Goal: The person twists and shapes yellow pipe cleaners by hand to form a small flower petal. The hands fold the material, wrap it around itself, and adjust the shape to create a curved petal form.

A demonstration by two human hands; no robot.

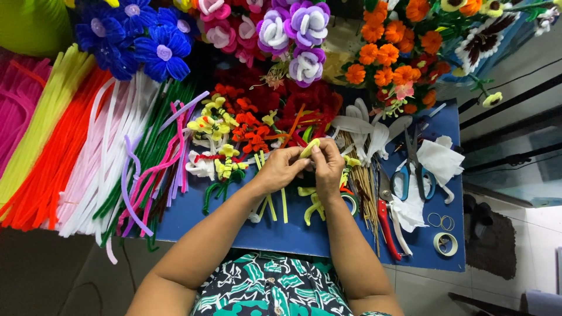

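A short yellow pipe cleaner piece is pinched between the fingertips of both hands. It is held by the left hand from one side and by the right hand from the other, and the two hands are pressed close together. The piece is held up just above the blue table.

Right under the hands, more yellow pipe cleaner bits are spread on the table. Just to the left of the grip, small yellow fuzzy flowers are laid. Past the grip, a pile of red and orange fuzzy flowers is seen. To the right of the grip, thin wooden sticks are laid, and beyond them blue-handled scissors and red-handled cutters. A roll of tape is set near the table's right corner.

Far to the left, long pipe cleaners in many colours are laid side by side. Farthest from the grip, blue flowers, purple flowers and orange flowers are lined up.
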